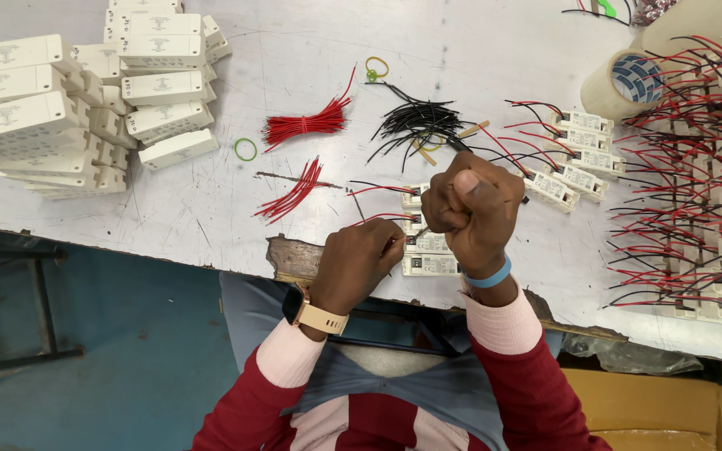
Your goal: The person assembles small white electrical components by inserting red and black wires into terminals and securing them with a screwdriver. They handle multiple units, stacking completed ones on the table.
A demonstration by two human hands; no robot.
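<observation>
My left hand [359, 263], with a tan watch on its wrist, pinches the end of a thin red wire [378, 220] against a small white module [429, 265] near the table's front edge. My right hand [472, 209], wearing a blue wristband, is clenched in a fist directly over a short column of these white modules [415, 196]. Whatever the fist may hold is hidden. Black wires [418, 125] run from a loose bundle up to the fist. Two bundles of red wires [307, 125] [294, 194] lie to the left of my hands.
Stacks of white rectangular housings [60, 108] fill the left of the grey table [211, 217]. Wired modules [574, 154] and a dense mass of them [704, 167] cover the right. A tape roll [624, 83] stands at back right. Rubber bands [246, 149] lie loose. The table edge is chipped [294, 255].
</observation>
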